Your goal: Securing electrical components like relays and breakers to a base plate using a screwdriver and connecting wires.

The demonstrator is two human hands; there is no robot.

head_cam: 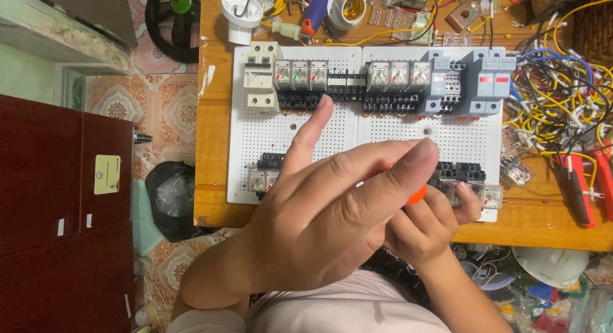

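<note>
The left hand [319, 218] is seen raised in front of the white perforated panel [332, 125], its fingers loosely spread and closed on nothing, and much of the lower row of relays is hidden by it. Behind it, the right hand [424, 221] is closed around an orange-handled tool [416, 194], of which only a small part is seen, so its kind cannot be told. The right fingertips are placed at a clear relay block [469, 191] near the lower right corner of the panel.
</note>
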